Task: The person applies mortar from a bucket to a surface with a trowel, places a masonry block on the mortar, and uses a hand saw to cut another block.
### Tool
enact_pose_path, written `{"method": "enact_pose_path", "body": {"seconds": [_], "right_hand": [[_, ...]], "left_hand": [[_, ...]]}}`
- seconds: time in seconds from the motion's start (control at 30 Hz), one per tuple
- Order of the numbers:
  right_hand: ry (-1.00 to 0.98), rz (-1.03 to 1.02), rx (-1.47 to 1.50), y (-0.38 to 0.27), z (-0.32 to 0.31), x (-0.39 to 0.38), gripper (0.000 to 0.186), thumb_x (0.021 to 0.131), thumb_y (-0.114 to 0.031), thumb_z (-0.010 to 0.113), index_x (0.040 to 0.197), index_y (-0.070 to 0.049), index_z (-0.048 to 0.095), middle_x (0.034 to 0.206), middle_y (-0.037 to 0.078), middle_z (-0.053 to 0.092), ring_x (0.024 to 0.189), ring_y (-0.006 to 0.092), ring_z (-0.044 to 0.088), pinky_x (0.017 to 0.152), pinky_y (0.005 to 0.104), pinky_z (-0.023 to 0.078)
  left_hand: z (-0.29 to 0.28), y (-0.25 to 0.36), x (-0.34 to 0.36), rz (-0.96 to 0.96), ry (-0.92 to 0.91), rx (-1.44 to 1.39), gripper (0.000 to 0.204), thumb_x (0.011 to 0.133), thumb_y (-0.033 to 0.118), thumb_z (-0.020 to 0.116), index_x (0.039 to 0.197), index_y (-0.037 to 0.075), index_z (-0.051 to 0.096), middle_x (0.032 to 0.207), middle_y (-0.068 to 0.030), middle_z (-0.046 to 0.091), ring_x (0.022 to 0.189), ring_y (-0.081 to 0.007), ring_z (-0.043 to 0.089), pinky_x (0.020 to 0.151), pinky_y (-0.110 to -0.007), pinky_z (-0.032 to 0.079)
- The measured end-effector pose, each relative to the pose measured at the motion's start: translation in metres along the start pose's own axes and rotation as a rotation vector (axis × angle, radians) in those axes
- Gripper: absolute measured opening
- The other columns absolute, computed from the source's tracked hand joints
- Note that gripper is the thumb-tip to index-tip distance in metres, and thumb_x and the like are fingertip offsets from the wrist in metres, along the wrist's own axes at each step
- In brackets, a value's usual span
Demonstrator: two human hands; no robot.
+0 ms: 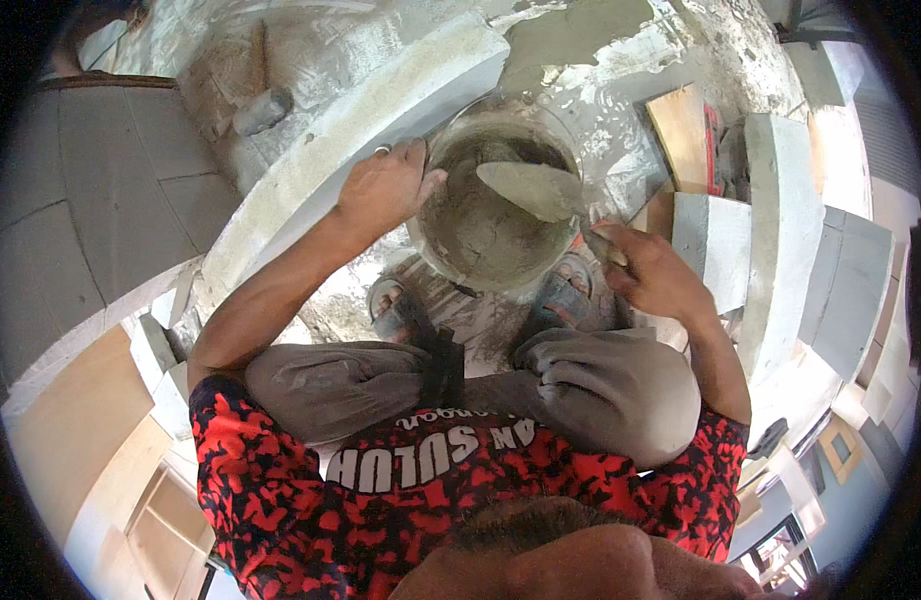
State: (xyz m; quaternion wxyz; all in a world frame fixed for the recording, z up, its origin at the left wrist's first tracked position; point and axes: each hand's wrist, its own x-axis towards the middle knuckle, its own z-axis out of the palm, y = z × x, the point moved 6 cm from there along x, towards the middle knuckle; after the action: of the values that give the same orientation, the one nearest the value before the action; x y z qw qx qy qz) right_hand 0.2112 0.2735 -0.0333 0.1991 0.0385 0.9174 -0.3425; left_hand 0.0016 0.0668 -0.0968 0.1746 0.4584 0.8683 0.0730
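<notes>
Between my feet stands a round bucket (442,245) smeared with grey mortar (495,240). My left hand (385,187) is closed on the bucket's left rim, with a ring on one finger. My right hand (648,268) is wrapped round the handle of a trowel (530,190). The trowel's leaf-shaped blade, coated in mortar, lies over the inside of the bucket near its right rim. Part of the mortar behind the blade is hidden.
A long pale block (380,95) runs along the left of the bucket. Several pale blocks (780,220) stand at the right, near a wooden board (677,140) and a red tool (713,150). Wet mortar (570,40) covers the floor ahead. Grey slabs (110,190) are at the far left.
</notes>
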Motion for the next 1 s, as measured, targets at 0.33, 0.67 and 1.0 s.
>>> {"method": "enact_pose_path", "body": {"seconds": [0.33, 0.67, 1.0], "right_hand": [[-0.210, 0.124, -0.279, 0.028, 0.052, 0.052, 0.043, 0.080, -0.012, 0.057, 0.117, 0.008, 0.047, 0.099, 0.028, 0.058, 0.081, 0.0442, 0.062, 0.073, 0.0496, 0.050], [-0.415, -0.077, -0.464, 0.022, 0.066, -0.040, 0.048, 0.083, -0.013, 0.052, 0.127, 0.006, 0.044, 0.099, 0.023, 0.058, 0.081, 0.0346, 0.065, 0.068, 0.0429, 0.055], [-0.061, 0.122, -0.573, 0.045, 0.067, -0.003, 0.047, 0.085, -0.008, 0.051, 0.130, 0.004, 0.042, 0.101, 0.028, 0.058, 0.073, 0.0379, 0.065, 0.062, 0.0471, 0.055]], "left_hand": [[0.011, 0.045, 0.012, -0.113, -0.219, -0.784, 0.058, 0.089, 0.040, 0.060, 0.130, 0.002, 0.048, 0.093, -0.0152, 0.063, 0.083, -0.0223, 0.058, 0.077, -0.036, 0.046], [0.011, 0.082, 0.029, -0.074, -0.255, -0.837, 0.051, 0.087, 0.036, 0.065, 0.120, -0.001, 0.054, 0.078, -0.0058, 0.057, 0.067, -0.0140, 0.054, 0.061, -0.030, 0.044], [0.017, 0.108, 0.028, -0.068, -0.212, -0.892, 0.053, 0.085, 0.032, 0.067, 0.118, -0.007, 0.052, 0.078, -0.0116, 0.060, 0.070, -0.0179, 0.058, 0.066, -0.035, 0.047]]}}
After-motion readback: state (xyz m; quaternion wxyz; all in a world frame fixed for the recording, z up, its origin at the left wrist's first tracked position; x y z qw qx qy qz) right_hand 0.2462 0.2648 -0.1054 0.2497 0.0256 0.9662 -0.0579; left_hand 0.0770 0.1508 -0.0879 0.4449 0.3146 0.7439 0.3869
